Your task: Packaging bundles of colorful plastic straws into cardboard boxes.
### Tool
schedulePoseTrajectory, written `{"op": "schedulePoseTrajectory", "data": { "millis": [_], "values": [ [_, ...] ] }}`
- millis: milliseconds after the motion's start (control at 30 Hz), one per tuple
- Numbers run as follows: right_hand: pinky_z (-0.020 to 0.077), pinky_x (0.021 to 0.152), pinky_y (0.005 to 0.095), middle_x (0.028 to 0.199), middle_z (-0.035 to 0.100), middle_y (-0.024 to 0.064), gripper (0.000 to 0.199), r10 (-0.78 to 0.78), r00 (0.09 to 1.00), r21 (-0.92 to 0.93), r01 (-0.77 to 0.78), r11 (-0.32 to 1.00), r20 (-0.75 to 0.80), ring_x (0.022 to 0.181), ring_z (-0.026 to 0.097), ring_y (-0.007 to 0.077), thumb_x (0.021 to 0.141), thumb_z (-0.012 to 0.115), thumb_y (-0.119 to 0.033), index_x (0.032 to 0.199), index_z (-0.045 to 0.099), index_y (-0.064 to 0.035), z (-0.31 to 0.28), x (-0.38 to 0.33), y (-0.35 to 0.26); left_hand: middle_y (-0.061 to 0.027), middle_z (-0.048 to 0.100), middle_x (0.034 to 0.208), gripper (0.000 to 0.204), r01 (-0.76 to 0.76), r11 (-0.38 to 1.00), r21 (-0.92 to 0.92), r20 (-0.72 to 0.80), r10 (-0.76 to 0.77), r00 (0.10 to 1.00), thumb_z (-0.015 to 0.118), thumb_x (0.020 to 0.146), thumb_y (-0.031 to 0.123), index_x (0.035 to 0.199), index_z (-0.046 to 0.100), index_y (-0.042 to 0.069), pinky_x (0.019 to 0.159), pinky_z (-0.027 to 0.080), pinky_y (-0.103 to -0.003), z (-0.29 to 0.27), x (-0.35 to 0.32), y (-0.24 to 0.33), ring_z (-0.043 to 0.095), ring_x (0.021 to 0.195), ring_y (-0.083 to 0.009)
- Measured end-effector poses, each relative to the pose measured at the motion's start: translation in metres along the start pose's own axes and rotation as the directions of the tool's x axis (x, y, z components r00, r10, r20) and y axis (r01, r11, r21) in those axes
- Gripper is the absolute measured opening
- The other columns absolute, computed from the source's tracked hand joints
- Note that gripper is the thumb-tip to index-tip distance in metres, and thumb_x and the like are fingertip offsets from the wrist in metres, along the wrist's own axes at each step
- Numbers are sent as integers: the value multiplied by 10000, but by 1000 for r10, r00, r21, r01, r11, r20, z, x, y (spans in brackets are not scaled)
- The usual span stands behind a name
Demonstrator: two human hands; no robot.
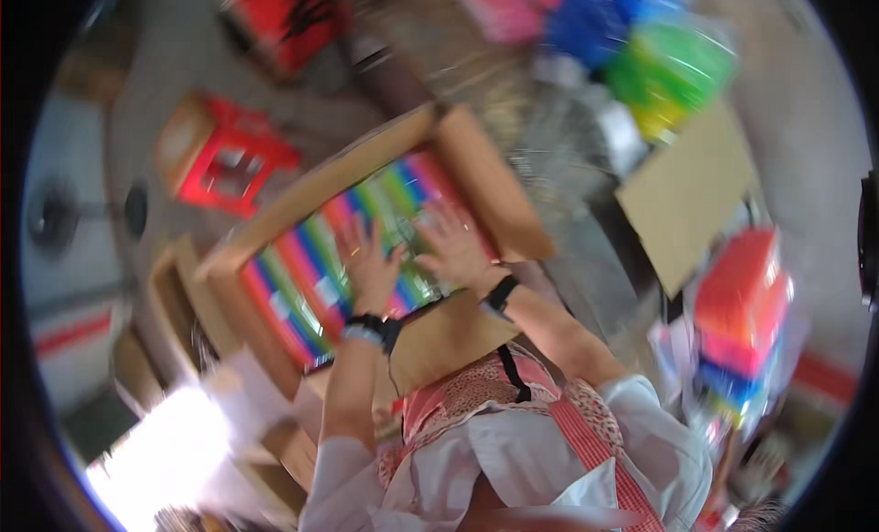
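Note:
In front of me stands an open cardboard box (343, 170) with its flaps spread. Inside lie shiny plastic-wrapped packs (307, 230) in rows of pink, orange, green and blue stripes. My left hand (371, 266) rests on the packs near the middle, fingers spread, with a ring on one finger. Beside it, to the right, my right hand (455, 248) lies on the packs too, its fingers stretched out. Neither hand grips anything. Each wrist wears a dark band. Motion blurs the picture, so what exactly the packs contain cannot be made out.
A red plastic stool (233, 161) stands beyond the box at left. Bagged goods in green (668, 70) and blue lie at far right. A cardboard sheet (691, 198) leans at right, above a wrapped red stack (740, 294). More cardboard (179, 303) stands at left.

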State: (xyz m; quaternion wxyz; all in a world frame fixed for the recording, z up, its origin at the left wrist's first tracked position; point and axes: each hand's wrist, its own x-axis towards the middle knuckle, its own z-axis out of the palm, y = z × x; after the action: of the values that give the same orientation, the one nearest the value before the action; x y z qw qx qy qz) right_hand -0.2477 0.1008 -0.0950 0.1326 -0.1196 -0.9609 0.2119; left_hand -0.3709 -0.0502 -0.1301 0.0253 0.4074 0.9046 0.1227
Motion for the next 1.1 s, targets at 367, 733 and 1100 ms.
{"op": "schedulePoseTrajectory", "data": {
  "millis": [367, 733, 1100],
  "values": [
    [494, 787, 340, 930, 636, 85, 316, 908, 292, 929, 126, -347, 300, 856, 613, 203, 890, 555, -340, 981, 583, -39, -147, -208, 65, -186, 403, 1322, 462, -250, 934, -254, -243, 189, 951, 545, 872, 290, 1244, 473, 26, 1045, 221, -497, -51, -40, 30, 292, 1271, -377],
    [461, 920, 381, 1004, 616, 139, 290, 885, 446, 789, 492, -369, 136, 947, 586, 231, 901, 543, -266, 1044, 553, -13, -170, -254, 152, -124, 567, 1082, 269, -20, 825, -565, 5, 27, 1000, 607, 811, 124, 1062, 567, 39, 895, 425, -389, -69, -131, 112, 523, 1067, -302],
    [499, 771, 285, 929, 640, 94, 264, 569, 601, 825, -462, -326, 562, 830, 616, 161, 894, 548, -235, 1070, 557, -38, -93, -198, 11, -250, 569, 1090, 558, 504, 621, -601, 368, -344, 864, 649, 779, 320, 1150, 485, -63, 868, 444, -390, 5, -42, 100, 561, 1033, -334]
  ]
}}
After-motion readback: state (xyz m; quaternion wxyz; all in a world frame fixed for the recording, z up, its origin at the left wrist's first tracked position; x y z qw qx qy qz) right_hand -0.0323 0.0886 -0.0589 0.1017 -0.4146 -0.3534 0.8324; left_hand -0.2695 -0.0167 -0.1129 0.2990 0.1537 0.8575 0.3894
